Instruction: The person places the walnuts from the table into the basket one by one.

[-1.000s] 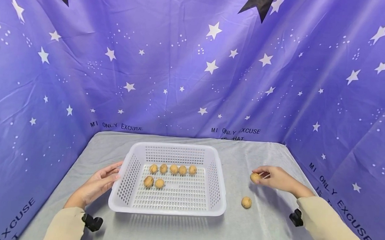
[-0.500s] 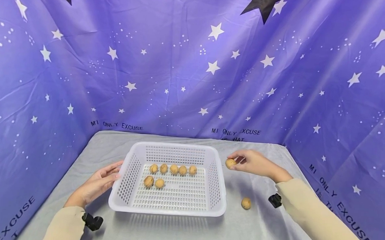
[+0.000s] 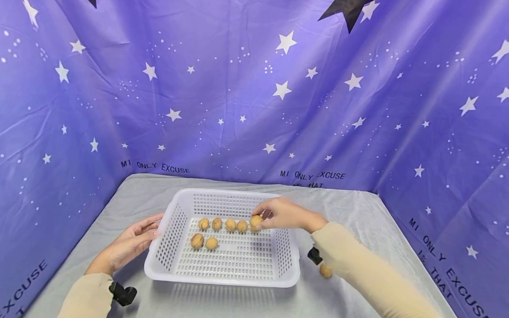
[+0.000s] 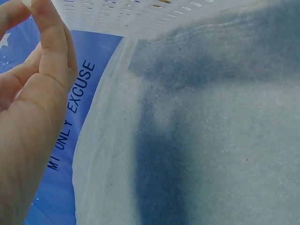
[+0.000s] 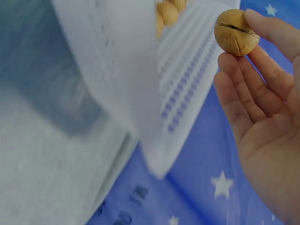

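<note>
Over the right part of a white plastic basket [image 3: 221,281], my right hand [image 3: 288,215] pinches a walnut [image 3: 256,221] between thumb and fingers. In the right wrist view the same walnut [image 5: 234,33] shows a dark seam, with the lower fingers [image 5: 234,96] stretched out below it. My left hand [image 3: 124,246] holds the basket's left rim by thumb and fingertips. Inside the basket several walnuts [image 3: 231,225] form a back row, and two more walnuts [image 3: 197,241] sit in front at the left. The walnut in my hand overlaps the right end of that row.
One loose walnut [image 3: 326,271] lies on the grey cloth [image 3: 231,307] right of the basket, partly behind my right sleeve [image 3: 356,263]. Purple star-printed curtains [image 3: 223,82] enclose the table's back and sides. A black wrist camera [image 3: 122,294] hangs under my left wrist.
My right hand has carried the walnut leftward from the cloth on the right, past the basket's right rim, to above its inside. The left hand stays at the left rim.
</note>
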Available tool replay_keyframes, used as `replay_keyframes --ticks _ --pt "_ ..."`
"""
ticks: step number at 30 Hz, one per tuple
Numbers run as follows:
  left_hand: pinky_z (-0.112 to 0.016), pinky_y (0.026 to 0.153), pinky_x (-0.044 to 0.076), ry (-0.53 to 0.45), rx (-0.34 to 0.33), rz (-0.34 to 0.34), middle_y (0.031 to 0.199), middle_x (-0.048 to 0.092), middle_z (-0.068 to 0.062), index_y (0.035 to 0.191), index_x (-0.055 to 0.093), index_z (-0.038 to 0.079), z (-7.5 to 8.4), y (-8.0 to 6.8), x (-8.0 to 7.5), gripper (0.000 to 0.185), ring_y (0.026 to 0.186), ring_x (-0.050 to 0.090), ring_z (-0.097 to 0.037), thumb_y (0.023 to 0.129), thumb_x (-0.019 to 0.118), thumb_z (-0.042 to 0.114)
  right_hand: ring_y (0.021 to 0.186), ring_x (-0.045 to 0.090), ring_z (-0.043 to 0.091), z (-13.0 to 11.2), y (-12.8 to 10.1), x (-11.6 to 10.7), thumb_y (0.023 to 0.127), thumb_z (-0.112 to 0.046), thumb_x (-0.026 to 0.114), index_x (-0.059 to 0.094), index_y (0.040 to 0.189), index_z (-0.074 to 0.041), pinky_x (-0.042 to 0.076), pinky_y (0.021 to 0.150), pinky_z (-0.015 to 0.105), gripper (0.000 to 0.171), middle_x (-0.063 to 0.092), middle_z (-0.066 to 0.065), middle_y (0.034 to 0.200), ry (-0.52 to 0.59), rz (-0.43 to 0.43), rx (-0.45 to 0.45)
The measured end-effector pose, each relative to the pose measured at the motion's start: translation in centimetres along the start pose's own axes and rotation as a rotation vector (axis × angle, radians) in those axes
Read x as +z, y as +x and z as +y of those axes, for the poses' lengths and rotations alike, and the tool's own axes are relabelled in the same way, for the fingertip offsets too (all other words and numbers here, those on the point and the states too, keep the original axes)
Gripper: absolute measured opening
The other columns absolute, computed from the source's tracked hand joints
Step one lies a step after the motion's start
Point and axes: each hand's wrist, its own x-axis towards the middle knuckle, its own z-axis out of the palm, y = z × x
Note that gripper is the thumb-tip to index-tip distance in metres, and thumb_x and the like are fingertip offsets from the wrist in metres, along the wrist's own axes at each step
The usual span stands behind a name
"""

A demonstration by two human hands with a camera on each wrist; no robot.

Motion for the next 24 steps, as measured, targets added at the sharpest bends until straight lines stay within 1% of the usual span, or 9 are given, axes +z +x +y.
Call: replay_keyframes --ticks 3,6,9,13,17,21,24 --pt "-0.029 0.101 0.049 -0.006 0.001 -0.007 0.137 0.050 -0.014 0.155 0.019 -0.007 0.0 0.1 -0.1 0.063 0.118 0.059 -0.017 0.103 0.052 0.001 0.094 0.066 0.006 -0.7 1.6 1.1 0.088 -0.023 0.078 0.070 0.122 -0.008 0.055 0.087 0.025 0.038 0.070 -0.001 0.116 -0.005 -0.040 -0.001" --pt "-0.030 0.101 0.049 -0.011 -0.001 -0.013 0.136 0.050 -0.013 0.155 0.018 -0.008 0.0 0.1 -0.2 0.063 0.118 0.059 -0.017 0.103 0.052 0.001 0.093 0.065 0.004 -1.2 3.0 1.9 0.087 -0.024 0.078 0.070 0.123 -0.009 0.054 0.085 0.022 0.040 0.070 -0.004 0.114 -0.014 -0.082 0.023" --pt "-0.030 0.101 0.050 -0.010 -0.003 -0.006 0.136 0.050 -0.013 0.155 0.018 -0.007 0.1 0.1 -0.2 0.064 0.117 0.060 -0.016 0.103 0.053 0.002 0.093 0.065 0.005 -1.8 4.2 2.6 0.087 -0.022 0.079 0.069 0.124 -0.008 0.054 0.084 0.021 0.041 0.071 -0.004 0.114 -0.005 -0.122 0.032" --pt "-0.029 0.101 0.050 -0.003 0.003 0.002 0.136 0.051 -0.012 0.155 0.018 -0.007 0.0 0.1 -0.2 0.064 0.117 0.060 -0.014 0.103 0.053 0.002 0.094 0.065 0.003 -2.2 5.7 3.8 0.087 -0.021 0.080 0.069 0.125 -0.010 0.053 0.084 0.019 0.041 0.070 -0.006 0.116 -0.017 -0.167 0.057" --pt "-0.028 0.101 0.049 0.006 0.015 -0.009 0.135 0.053 -0.008 0.155 0.018 -0.008 -0.2 0.0 -0.1 0.062 0.117 0.059 -0.014 0.103 0.051 0.000 0.093 0.064 0.001 -1.8 6.8 5.5 0.087 -0.019 0.080 0.071 0.122 -0.011 0.052 0.083 0.017 0.037 0.070 -0.008 0.111 -0.033 -0.198 0.061" --pt "-0.027 0.101 0.049 0.014 0.019 -0.015 0.134 0.053 -0.008 0.155 0.019 -0.008 -0.2 -0.1 -0.1 0.061 0.116 0.059 -0.013 0.103 0.050 0.000 0.091 0.062 0.001 -1.6 7.4 6.8 0.086 -0.014 0.080 0.071 0.120 -0.010 0.051 0.084 0.016 0.036 0.070 -0.008 0.104 -0.030 -0.216 0.065" --pt "-0.027 0.101 0.049 0.015 0.018 -0.013 0.134 0.053 -0.009 0.155 0.019 -0.008 -0.2 0.0 -0.1 0.062 0.116 0.059 -0.013 0.103 0.051 0.001 0.088 0.061 0.001 -1.5 7.7 7.4 0.085 -0.013 0.081 0.071 0.118 -0.010 0.050 0.083 0.015 0.034 0.069 -0.010 0.098 -0.021 -0.221 0.089"
